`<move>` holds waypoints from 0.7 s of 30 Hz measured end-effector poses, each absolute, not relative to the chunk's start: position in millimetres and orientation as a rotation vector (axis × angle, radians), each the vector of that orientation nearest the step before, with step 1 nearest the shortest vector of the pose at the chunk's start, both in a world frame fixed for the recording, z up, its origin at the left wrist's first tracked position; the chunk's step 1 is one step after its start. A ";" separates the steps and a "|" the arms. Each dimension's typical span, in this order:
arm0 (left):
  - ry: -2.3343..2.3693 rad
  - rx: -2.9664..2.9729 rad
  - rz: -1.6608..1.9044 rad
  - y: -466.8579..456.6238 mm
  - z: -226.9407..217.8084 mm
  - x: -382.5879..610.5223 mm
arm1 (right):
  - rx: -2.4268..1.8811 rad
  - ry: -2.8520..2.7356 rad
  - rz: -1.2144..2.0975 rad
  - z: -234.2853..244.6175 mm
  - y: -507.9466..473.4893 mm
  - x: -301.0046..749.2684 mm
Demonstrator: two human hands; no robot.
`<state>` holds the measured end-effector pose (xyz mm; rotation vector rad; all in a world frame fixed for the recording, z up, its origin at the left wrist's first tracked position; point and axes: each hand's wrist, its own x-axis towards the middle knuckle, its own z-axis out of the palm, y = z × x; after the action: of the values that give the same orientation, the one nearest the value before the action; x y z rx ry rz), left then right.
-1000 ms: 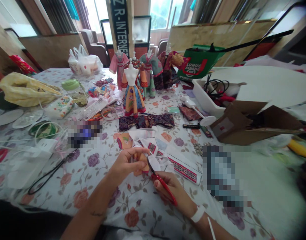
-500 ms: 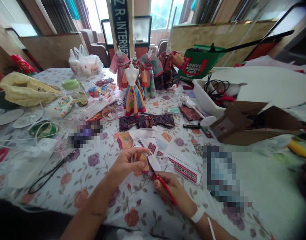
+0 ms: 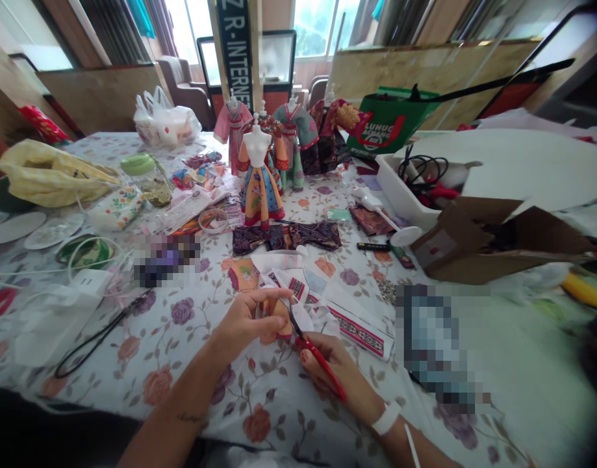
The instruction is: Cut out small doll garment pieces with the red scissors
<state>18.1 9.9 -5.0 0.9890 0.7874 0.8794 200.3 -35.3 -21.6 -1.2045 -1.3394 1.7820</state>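
Near the front middle of the table, my left hand (image 3: 252, 316) pinches a small orange fabric piece (image 3: 280, 311) between thumb and fingers. My right hand (image 3: 330, 364) is closed round red-handled scissors (image 3: 321, 364), their dark blades pointing up and left, at the right edge of that fabric. Just beyond my hands lie white scraps and a patterned trim strip (image 3: 356, 330) in red, black and white. Another orange fabric piece (image 3: 244, 275) with a printed flower rests behind my left hand. Whether the blades are touching the cloth I cannot tell.
A small mannequin (image 3: 258, 172) in an orange and blue skirt stands ahead, with several dressed ones behind. Dark patterned fabric (image 3: 288, 237) lies before it. At right are a cardboard box (image 3: 473, 240) and a white bin (image 3: 393, 185); at left, a green-lidded jar (image 3: 147, 179).
Hardly anything differs. The scissors blades have shifted very slightly at the fabric's edge, while both hands stay in nearly the same place.
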 end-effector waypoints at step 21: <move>0.779 1.041 0.912 8.8 -6.5 19.7 | -1.168 -1.326 1.774 -30.6 -37.1 201.3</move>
<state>19.7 8.8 -6.5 1.0414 0.7786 0.9122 201.3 -37.1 -30.6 -1.1679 -1.3265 1.7744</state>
